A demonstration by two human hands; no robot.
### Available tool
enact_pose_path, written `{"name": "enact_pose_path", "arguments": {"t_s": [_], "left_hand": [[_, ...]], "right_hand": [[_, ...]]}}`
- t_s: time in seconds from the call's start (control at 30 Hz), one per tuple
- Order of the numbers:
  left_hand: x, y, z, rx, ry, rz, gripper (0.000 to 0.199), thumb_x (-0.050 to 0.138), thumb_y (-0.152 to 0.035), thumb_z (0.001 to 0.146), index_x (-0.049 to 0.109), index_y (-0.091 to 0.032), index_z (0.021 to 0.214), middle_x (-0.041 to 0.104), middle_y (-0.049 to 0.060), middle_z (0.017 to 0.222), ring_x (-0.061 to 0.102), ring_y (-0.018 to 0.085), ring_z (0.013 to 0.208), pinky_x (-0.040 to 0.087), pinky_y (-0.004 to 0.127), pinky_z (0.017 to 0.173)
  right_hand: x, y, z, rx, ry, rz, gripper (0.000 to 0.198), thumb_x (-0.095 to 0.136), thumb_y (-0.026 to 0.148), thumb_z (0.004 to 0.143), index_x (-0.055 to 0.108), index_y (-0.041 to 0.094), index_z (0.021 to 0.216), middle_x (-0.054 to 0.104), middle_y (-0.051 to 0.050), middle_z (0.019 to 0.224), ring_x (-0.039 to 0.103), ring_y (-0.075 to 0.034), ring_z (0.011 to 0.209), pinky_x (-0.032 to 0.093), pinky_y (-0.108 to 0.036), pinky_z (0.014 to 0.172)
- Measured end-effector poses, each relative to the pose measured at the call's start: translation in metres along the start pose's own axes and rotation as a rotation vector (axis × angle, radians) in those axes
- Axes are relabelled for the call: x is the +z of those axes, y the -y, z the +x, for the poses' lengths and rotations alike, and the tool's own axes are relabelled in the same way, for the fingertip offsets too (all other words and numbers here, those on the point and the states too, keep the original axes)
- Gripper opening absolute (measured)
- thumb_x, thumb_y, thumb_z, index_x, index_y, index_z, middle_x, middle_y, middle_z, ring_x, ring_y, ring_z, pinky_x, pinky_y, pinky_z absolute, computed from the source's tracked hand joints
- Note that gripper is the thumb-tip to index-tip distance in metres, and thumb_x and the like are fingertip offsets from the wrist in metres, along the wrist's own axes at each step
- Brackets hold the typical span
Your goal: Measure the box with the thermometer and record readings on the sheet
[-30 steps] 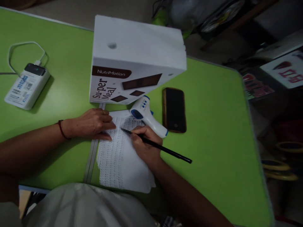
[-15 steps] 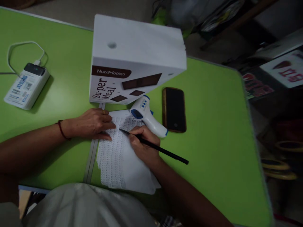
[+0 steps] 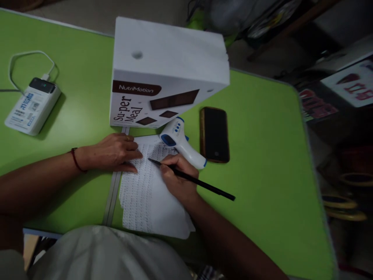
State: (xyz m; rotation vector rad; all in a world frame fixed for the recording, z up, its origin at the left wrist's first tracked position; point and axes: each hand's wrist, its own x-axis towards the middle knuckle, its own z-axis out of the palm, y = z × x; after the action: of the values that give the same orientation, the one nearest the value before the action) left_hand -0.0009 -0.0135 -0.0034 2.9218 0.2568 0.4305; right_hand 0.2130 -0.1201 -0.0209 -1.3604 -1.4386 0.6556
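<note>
Several sheets of paper (image 3: 167, 208) lie in an uneven stack on the table, their left part covered with small rows of writing. My right hand (image 3: 180, 177) grips a long black pen (image 3: 204, 184), its tip at the written part of the top sheet. Resting flat on the paper's upper left edge, my left hand (image 3: 116, 153) has its fingers out and the thumb apart. A white and blue infrared thermometer (image 3: 188, 151) lies just above my right hand, partly over the paper's top edge.
A white NutriMotion box (image 3: 171, 50) stands behind the paper on the green table (image 3: 271, 175). To the right lies a phone (image 3: 215, 134) in a brown case. A white power bank (image 3: 33, 107) with a cable (image 3: 32, 51) sits at the left.
My right hand and the pen have shifted very slightly to the right. My left hand stays in place.
</note>
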Motion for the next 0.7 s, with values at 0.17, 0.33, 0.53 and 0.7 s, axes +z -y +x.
{"name": "enact_pose_path", "arguments": {"t_s": [0.17, 0.33, 0.53, 0.7], "left_hand": [[0.0007, 0.0003, 0.0007, 0.015, -0.028, 0.001, 0.045, 0.049, -0.056, 0.099, 0.071, -0.016, 0.096, 0.068, 0.006, 0.081, 0.062, 0.022, 0.077, 0.045, 0.034, 0.069], [0.0009, 0.0004, 0.0008, 0.025, -0.056, -0.007, 0.048, 0.046, -0.057, 0.1, 0.071, -0.016, 0.096, 0.068, 0.006, 0.08, 0.062, 0.022, 0.076, 0.045, 0.034, 0.068], [0.0008, 0.0003, 0.0001, 0.011, -0.015, 0.013, 0.047, 0.047, -0.057, 0.099, 0.07, -0.017, 0.095, 0.069, 0.006, 0.082, 0.062, 0.021, 0.078, 0.045, 0.033, 0.069], [0.0004, 0.0001, 0.0007, 0.007, -0.02, 0.01, 0.046, 0.048, -0.057, 0.099, 0.07, -0.017, 0.096, 0.069, 0.006, 0.082, 0.062, 0.021, 0.078, 0.045, 0.034, 0.069]], "right_hand": [[-0.0006, 0.0002, -0.0001, 0.006, -0.01, -0.028, 0.014, 0.056, 0.012, 0.073, 0.055, 0.024, 0.067, 0.058, 0.006, 0.059, 0.052, -0.011, 0.052, 0.043, -0.026, 0.051], [-0.0023, 0.0005, -0.0004, 0.015, 0.006, -0.022, 0.011, 0.057, 0.015, 0.074, 0.056, 0.024, 0.068, 0.059, 0.006, 0.058, 0.053, -0.011, 0.051, 0.043, -0.025, 0.05], [-0.0028, 0.0002, -0.0002, 0.04, 0.082, -0.024, 0.01, 0.058, 0.017, 0.074, 0.057, 0.025, 0.068, 0.061, 0.005, 0.059, 0.055, -0.012, 0.051, 0.045, -0.026, 0.05], [-0.0025, 0.0, 0.0001, -0.028, 0.078, -0.014, 0.012, 0.058, 0.014, 0.075, 0.056, 0.024, 0.069, 0.06, 0.006, 0.059, 0.053, -0.011, 0.051, 0.044, -0.024, 0.05]]}}
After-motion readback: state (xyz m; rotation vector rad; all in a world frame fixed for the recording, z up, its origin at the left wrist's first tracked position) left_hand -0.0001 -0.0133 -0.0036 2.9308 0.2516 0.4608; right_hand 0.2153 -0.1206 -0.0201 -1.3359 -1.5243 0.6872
